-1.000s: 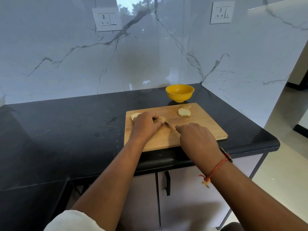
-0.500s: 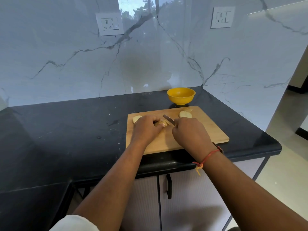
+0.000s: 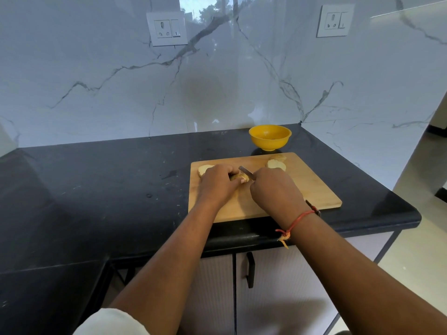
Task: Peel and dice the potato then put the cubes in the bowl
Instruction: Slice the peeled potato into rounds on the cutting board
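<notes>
Black countertop, marble wall, wooden board, yellow bowl.

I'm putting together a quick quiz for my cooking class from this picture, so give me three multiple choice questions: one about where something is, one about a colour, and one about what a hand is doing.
1. Where does the bowl stand?
A. on the cutting board
B. on the counter behind the cutting board
C. in a sink

2. What colour is the bowl?
A. white
B. green
C. yellow

3. What is the right hand doing?
A. holding a knife
B. lying flat and empty
C. lifting the bowl

Answers:
1 B: it sits on the black counter, past the board's far edge.
2 C: it is plainly yellow.
3 A: the blade sticks out of its curled fingers, beside the potato piece that the left hand holds down.
</notes>
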Action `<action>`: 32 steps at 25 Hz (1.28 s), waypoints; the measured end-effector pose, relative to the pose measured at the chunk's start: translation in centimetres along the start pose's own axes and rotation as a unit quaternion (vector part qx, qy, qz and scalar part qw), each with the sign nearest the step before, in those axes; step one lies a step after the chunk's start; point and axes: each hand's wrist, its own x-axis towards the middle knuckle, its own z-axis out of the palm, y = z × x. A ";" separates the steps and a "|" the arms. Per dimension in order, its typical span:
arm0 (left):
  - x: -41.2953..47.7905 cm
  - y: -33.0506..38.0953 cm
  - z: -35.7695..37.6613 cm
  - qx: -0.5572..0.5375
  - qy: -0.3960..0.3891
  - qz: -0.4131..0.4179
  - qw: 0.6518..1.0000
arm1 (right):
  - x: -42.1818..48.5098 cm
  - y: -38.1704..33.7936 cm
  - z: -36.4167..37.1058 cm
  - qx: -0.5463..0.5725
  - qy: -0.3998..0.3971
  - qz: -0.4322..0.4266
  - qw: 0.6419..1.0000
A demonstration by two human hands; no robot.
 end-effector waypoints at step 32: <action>-0.3 0.3 -0.5 0.000 -0.004 -0.028 1.000 | -2.7 1.5 0.1 0.029 0.071 -0.011 0.997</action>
